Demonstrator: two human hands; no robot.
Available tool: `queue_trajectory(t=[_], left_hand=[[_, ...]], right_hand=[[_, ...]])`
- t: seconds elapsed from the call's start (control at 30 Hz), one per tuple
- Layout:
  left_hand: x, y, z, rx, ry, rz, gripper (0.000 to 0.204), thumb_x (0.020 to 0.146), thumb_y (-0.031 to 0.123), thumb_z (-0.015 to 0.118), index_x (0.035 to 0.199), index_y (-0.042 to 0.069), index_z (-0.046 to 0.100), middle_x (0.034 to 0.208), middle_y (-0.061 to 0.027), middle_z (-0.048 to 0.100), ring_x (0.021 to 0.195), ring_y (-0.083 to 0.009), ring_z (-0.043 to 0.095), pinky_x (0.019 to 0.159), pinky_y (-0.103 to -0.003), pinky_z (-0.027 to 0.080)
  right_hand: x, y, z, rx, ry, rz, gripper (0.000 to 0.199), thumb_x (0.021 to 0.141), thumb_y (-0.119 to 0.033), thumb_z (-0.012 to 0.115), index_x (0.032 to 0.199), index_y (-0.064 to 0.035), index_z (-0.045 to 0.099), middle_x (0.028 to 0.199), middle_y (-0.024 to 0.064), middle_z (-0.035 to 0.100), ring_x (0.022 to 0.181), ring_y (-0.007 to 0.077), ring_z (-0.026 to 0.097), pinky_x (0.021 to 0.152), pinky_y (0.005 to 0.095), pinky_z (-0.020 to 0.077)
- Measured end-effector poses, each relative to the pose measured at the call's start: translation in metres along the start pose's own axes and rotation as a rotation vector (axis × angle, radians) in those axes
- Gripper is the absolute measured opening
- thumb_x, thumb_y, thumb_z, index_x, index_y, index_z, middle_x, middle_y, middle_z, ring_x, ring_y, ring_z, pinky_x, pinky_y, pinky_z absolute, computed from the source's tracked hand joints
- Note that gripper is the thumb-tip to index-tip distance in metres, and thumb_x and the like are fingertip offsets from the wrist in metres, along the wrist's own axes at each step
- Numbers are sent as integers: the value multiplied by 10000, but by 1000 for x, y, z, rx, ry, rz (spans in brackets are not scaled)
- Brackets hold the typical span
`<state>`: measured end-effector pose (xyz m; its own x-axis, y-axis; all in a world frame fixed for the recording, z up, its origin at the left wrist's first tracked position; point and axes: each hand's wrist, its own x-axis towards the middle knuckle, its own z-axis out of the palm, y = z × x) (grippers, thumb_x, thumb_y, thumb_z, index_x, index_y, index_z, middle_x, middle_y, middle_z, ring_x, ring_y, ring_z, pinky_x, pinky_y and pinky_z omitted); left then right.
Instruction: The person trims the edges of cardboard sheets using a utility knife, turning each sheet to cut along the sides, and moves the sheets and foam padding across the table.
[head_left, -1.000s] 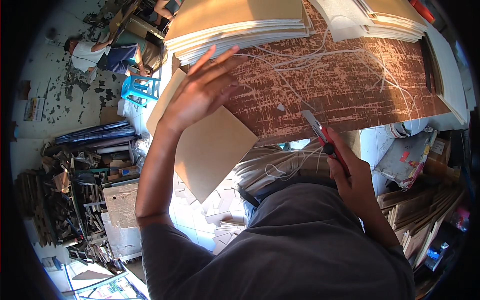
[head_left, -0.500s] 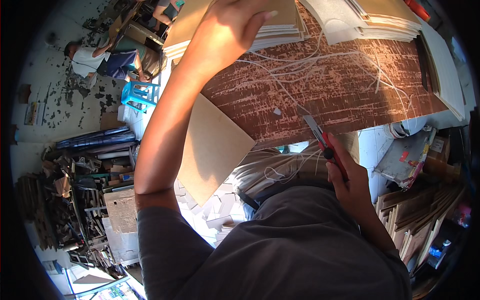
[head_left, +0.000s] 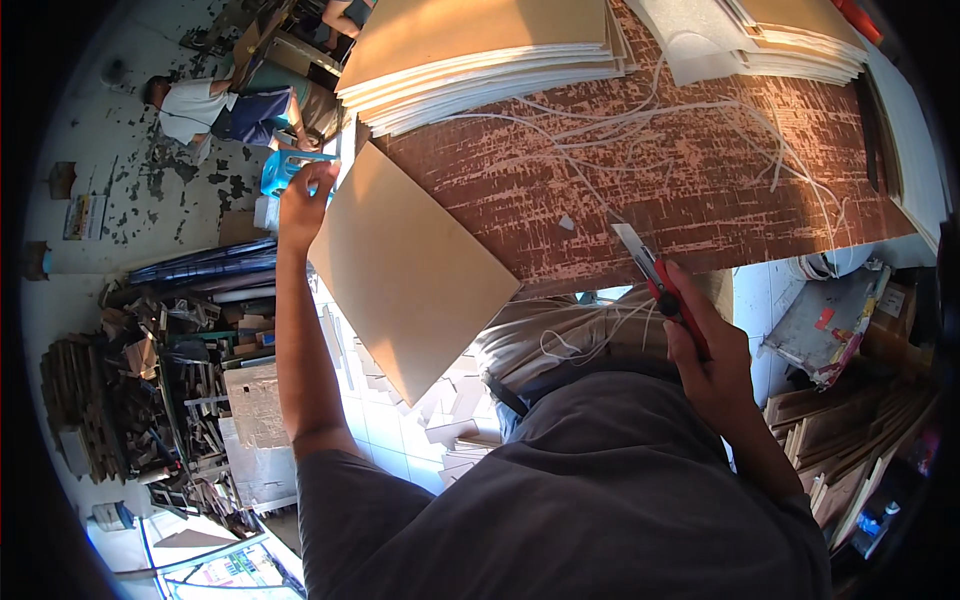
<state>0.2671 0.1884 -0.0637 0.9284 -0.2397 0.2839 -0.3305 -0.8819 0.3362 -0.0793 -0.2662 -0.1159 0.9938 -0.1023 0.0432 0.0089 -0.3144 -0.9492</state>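
Note:
In my right hand (head_left: 712,365) is a red utility knife (head_left: 668,292), gripped by its handle. Its blade is out and points up and left over the near edge of the worn brown tabletop (head_left: 700,200). A thin tan board (head_left: 415,270) lies turned at an angle on the table's left corner, part of it jutting past the edge. My left hand (head_left: 307,205) is by that board's far-left edge, fingers bent and seemingly apart; whether they touch the board is unclear. White strings (head_left: 640,118) trail across the table, and a small pale scrap (head_left: 567,222) lies near the blade.
Stacks of tan boards with white layers (head_left: 480,55) stand along the table's far side, another stack (head_left: 800,40) at far right. Wood offcuts (head_left: 150,380) pile up at left. Beyond are a blue stool (head_left: 285,170) and a seated person (head_left: 200,110). Board pieces (head_left: 465,420) litter the floor.
My left hand has moved from above the far stack down and left to the angled board's edge. My right hand still holds the knife in about the same place.

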Motion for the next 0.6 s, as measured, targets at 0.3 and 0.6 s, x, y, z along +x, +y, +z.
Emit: queue_trajectory(t=[0.3, 0.6], left_hand=[[-51, -76, 8, -351, -224, -243, 544, 1057, 530, 636, 884, 17, 688, 763, 35, 583, 723, -78, 496, 663, -265, 413], [-104, -114, -20, -356, -173, -527, 521, 1050, 491, 655, 947, -8, 762, 803, 13, 686, 692, -58, 561, 633, -258, 443]], right_hand=[[6, -8, 10, -41, -53, 3, 587, 1020, -51, 584, 1594, -89, 467, 885, 121, 674, 696, 169, 612, 673, 308, 507], [3, -12, 14, -16, -44, 24, 585, 1009, -27, 589, 1581, -85, 481, 896, 162, 687, 689, 224, 638, 658, 334, 502]])
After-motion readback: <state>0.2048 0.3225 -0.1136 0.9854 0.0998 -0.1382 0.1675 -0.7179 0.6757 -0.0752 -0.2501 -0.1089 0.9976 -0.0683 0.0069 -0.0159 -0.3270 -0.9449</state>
